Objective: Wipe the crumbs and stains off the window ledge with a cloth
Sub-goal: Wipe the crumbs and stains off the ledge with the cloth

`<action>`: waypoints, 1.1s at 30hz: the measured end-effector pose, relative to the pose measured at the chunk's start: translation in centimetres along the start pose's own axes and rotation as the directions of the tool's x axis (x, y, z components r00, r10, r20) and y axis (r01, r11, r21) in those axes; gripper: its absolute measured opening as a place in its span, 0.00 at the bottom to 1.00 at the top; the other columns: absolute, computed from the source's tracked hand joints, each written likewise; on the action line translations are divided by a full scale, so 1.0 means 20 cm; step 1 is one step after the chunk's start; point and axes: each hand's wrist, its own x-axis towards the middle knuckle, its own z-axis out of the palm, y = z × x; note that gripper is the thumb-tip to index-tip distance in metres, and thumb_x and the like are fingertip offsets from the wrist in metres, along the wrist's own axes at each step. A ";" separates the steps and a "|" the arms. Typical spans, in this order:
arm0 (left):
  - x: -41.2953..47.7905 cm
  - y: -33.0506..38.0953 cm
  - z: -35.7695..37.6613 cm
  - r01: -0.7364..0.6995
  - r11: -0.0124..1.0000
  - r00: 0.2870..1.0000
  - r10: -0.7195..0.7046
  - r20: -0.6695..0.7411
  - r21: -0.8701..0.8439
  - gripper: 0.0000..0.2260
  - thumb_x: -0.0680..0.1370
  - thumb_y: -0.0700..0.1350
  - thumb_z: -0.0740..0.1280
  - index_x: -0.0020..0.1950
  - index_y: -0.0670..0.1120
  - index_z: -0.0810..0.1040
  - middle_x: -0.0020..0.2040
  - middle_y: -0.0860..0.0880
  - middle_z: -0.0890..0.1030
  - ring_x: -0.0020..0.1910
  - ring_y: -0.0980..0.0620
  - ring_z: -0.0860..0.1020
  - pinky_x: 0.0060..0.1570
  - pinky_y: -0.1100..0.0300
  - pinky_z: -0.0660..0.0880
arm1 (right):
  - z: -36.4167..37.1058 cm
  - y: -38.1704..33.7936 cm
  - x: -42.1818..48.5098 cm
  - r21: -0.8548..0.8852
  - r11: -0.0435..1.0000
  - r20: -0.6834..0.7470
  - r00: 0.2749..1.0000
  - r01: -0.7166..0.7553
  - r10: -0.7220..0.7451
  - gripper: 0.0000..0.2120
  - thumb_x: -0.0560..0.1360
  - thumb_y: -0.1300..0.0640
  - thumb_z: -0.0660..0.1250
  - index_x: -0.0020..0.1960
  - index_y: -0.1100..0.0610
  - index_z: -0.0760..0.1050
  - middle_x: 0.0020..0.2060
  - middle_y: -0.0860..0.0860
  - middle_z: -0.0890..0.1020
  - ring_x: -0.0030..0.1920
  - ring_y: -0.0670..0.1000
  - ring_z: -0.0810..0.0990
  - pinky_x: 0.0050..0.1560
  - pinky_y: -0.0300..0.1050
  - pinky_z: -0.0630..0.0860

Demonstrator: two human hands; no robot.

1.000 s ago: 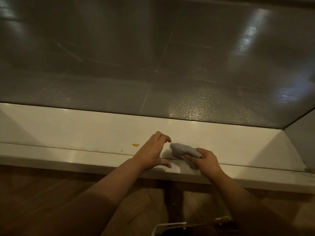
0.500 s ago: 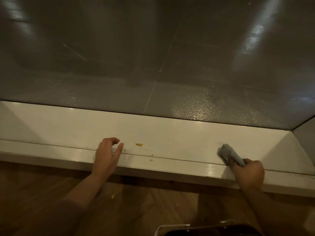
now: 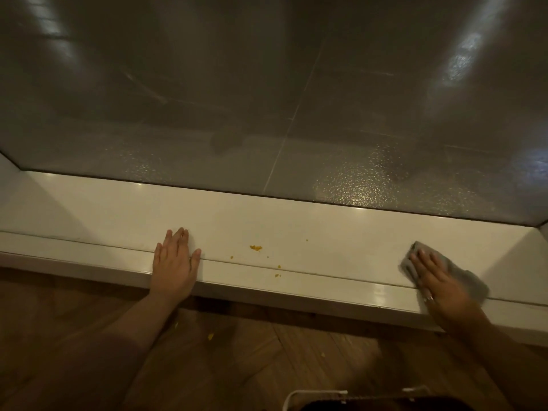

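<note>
A white window ledge [image 3: 296,226] runs across the view below dark glass. Yellow crumbs [image 3: 255,248] lie near its middle, with smaller bits scattered toward the front edge. My left hand [image 3: 173,262] rests flat on the ledge, fingers straight, left of the crumbs. At the ledge's right end my right hand [image 3: 436,277] presses flat on a grey cloth [image 3: 468,281], which is spread on the ledge under the palm and fingers. The cloth sits well to the right of the crumbs.
The window pane [image 3: 267,99] rises right behind the ledge. White side walls [image 3: 516,262] close the ledge at both ends. Below is a wooden floor [image 3: 267,360] with a few yellow crumbs [image 3: 210,336]. A white-rimmed dark object [image 3: 314,394] shows at the bottom edge.
My right hand carried the bunched cloth from the middle to the ledge's right end and now presses it flat. My left hand moved left and flattened on the ledge.
</note>
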 end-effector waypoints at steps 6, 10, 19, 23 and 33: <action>0.01 0.01 -0.01 0.005 1.000 0.999 -0.006 0.038 0.014 0.25 0.82 0.52 0.49 0.77 0.44 0.51 0.78 0.46 0.53 0.78 0.47 0.47 0.75 0.49 0.42 | -0.02 -0.04 0.03 0.008 0.977 0.061 0.975 -0.213 0.212 0.31 0.71 0.33 0.37 0.72 0.37 0.58 0.77 0.52 0.50 0.76 0.59 0.46 0.72 0.64 0.45; 0.00 0.01 -0.01 0.011 0.999 0.999 -0.012 0.045 0.037 0.25 0.82 0.52 0.48 0.77 0.45 0.51 0.78 0.47 0.53 0.78 0.48 0.46 0.75 0.47 0.42 | -0.12 0.03 0.06 -0.012 0.991 0.143 0.981 -0.132 0.132 0.33 0.68 0.29 0.40 0.71 0.34 0.56 0.75 0.44 0.53 0.76 0.54 0.55 0.71 0.59 0.57; 0.01 0.01 0.00 0.016 0.995 0.998 -0.021 0.054 0.095 0.32 0.75 0.57 0.38 0.77 0.45 0.50 0.78 0.48 0.52 0.78 0.48 0.45 0.75 0.48 0.41 | -0.12 0.12 0.11 -0.150 0.986 0.157 0.986 0.072 -0.048 0.39 0.69 0.25 0.35 0.72 0.43 0.58 0.75 0.45 0.54 0.76 0.44 0.43 0.75 0.50 0.47; 0.01 0.01 0.01 0.024 0.994 0.999 -0.029 0.041 0.107 0.32 0.75 0.57 0.38 0.77 0.46 0.49 0.79 0.48 0.50 0.78 0.48 0.44 0.74 0.48 0.40 | -0.02 0.10 0.07 -0.004 0.994 0.091 0.990 -0.111 0.111 0.39 0.69 0.27 0.37 0.75 0.44 0.53 0.76 0.46 0.48 0.76 0.50 0.45 0.74 0.58 0.50; 0.00 0.01 0.00 0.009 0.996 0.998 -0.014 0.054 0.087 0.32 0.75 0.57 0.37 0.77 0.45 0.46 0.79 0.47 0.47 0.78 0.48 0.43 0.74 0.48 0.40 | 0.04 -0.33 0.11 0.073 0.838 0.029 0.841 -0.541 0.540 0.28 0.80 0.44 0.42 0.77 0.53 0.46 0.77 0.56 0.47 0.77 0.57 0.45 0.74 0.63 0.46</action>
